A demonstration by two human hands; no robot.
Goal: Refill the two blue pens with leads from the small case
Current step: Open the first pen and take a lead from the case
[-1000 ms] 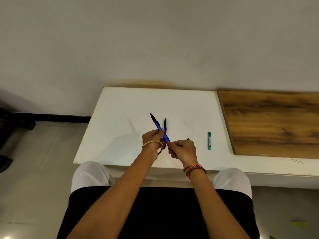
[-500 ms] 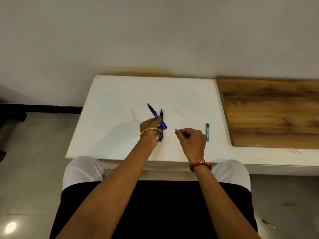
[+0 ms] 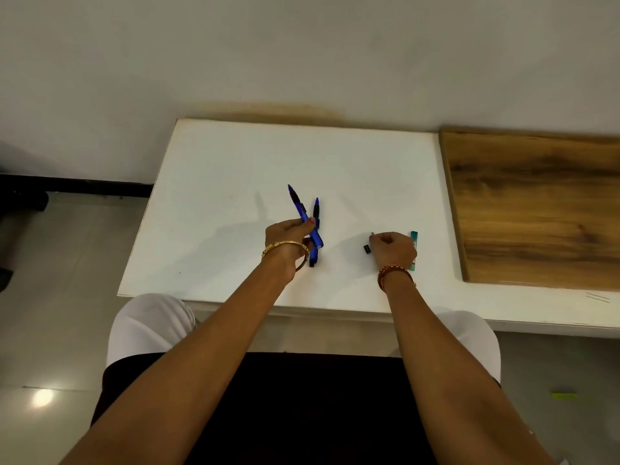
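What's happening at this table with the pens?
A seated person is working on two blue pens at a white table. The left hand grips one blue pen, while the second pen lies beneath it. The right hand is beside a small black cap and partly hides the teal lead case.

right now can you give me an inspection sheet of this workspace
surface: white table, wooden board at its right end
job's things: one blue pen held tilted; second blue pen lies on the table; teal lead case lies flat, partly hidden by the right hand
clutter: small black cap on the table
grippers: left hand grips a pen; right hand curled beside the case, contents unclear
cables: nothing seen
surroundings: grey wall, tiled floor
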